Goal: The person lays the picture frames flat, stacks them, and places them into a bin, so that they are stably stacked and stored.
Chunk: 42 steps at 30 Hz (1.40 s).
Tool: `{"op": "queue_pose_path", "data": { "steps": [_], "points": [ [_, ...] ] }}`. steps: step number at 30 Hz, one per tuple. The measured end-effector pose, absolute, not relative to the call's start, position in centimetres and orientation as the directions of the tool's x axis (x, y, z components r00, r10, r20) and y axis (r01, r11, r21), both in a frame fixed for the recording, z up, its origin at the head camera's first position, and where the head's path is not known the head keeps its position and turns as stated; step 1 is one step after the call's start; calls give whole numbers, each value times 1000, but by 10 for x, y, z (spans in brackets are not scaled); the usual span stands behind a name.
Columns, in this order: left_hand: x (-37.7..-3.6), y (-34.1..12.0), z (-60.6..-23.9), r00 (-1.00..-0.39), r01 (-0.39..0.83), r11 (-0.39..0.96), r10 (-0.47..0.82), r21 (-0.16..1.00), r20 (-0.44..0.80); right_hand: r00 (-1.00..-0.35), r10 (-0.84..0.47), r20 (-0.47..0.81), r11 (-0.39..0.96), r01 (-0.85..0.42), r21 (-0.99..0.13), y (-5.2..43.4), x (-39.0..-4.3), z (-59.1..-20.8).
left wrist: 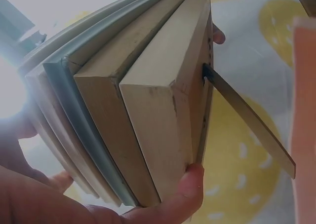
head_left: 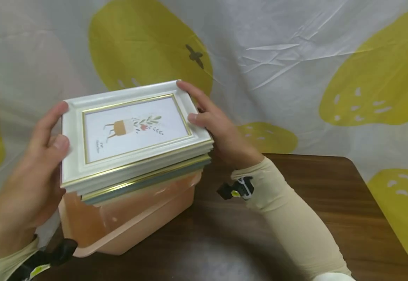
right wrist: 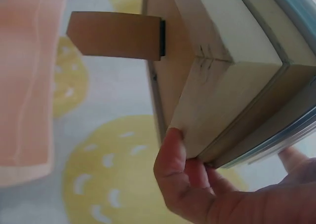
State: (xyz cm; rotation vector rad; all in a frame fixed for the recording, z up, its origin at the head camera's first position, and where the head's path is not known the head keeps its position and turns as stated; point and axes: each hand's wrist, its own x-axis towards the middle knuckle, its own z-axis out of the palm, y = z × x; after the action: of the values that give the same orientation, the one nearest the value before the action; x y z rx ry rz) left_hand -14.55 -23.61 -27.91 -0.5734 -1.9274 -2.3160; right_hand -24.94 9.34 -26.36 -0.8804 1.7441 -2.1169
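Observation:
A stack of several picture frames is held between my two hands above a peach plastic bin (head_left: pixel 155 226). On top lies a white picture frame (head_left: pixel 137 128) with a gold inner edge and a plant drawing. A blue-grey frame (head_left: pixel 155 177) shows lower in the stack. My left hand (head_left: pixel 32 171) grips the left end, its thumb on the top frame's border. At the right end my right hand (head_left: pixel 221 128) grips the stack, fingertips at the far corner. From the bottom frame's back (right wrist: pixel 168 66) a brown stand leg (left wrist: pixel 252 123) sticks out, folded open.
The bin stands on a dark brown wooden table (head_left: pixel 295 203), below the stack. Behind hangs a white cloth (head_left: pixel 270 50) printed with large yellow fruit shapes. Black wrist cameras (head_left: pixel 237 189) are strapped over beige sleeves (head_left: pixel 295 218).

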Motion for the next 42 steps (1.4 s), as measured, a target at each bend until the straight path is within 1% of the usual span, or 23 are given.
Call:
{"op": "queue_pose_path", "data": {
  "steps": [5, 9, 12, 16, 19, 23, 25, 27, 31, 35, 39, 42],
  "points": [
    [-149, -256, -291, -965, 212, -125, 129, 969, 227, -770, -572, 284, -254, -163, -953, 62, -274, -287],
    [-150, -267, -309, -981, 143, -112, 119, 983, 156, -757, -614, 223, -237, -92, -967, 46, -284, -305],
    [-152, -271, -326, -987, 107, -149, 103, 983, 123, -753, -639, 157, -200, -34, -979, 38, -291, -318],
    [-157, -269, -345, -993, 56, -225, 85, 973, 77, -780, -622, 67, -117, 8, -993, 31, -300, -334],
    [-157, -266, -356, -998, 15, -223, 53, 975, 27, -801, -599, 15, -79, 41, -996, 27, -305, -346],
    [-155, -267, -368, -999, -32, -183, 4, 983, -32, -796, -604, -29, -59, 80, -995, 20, -306, -359],
    [-154, -270, -373, -999, -41, -180, -5, 983, -42, -793, -608, -34, -42, 75, -996, 15, -306, -363],
    [-154, -273, -379, -999, -33, -190, -18, 981, -37, -792, -609, -25, -14, 42, -999, 8, -306, -364],
    [-155, -278, -390, -998, -3, -254, -60, 967, -19, -783, -622, -19, 43, -9, -999, -4, -306, -368],
    [-156, -278, -399, -994, 4, -309, -103, 951, -29, -761, -646, -57, 80, 6, -997, -9, -307, -374],
    [-161, -271, -399, -993, -6, -320, -113, 947, -44, -767, -638, -74, 112, 2, -994, -7, -314, -378],
    [-164, -265, -395, -987, -44, -324, -133, 945, -92, -785, -613, -90, 133, 10, -991, -8, -318, -382]
  ]
}}
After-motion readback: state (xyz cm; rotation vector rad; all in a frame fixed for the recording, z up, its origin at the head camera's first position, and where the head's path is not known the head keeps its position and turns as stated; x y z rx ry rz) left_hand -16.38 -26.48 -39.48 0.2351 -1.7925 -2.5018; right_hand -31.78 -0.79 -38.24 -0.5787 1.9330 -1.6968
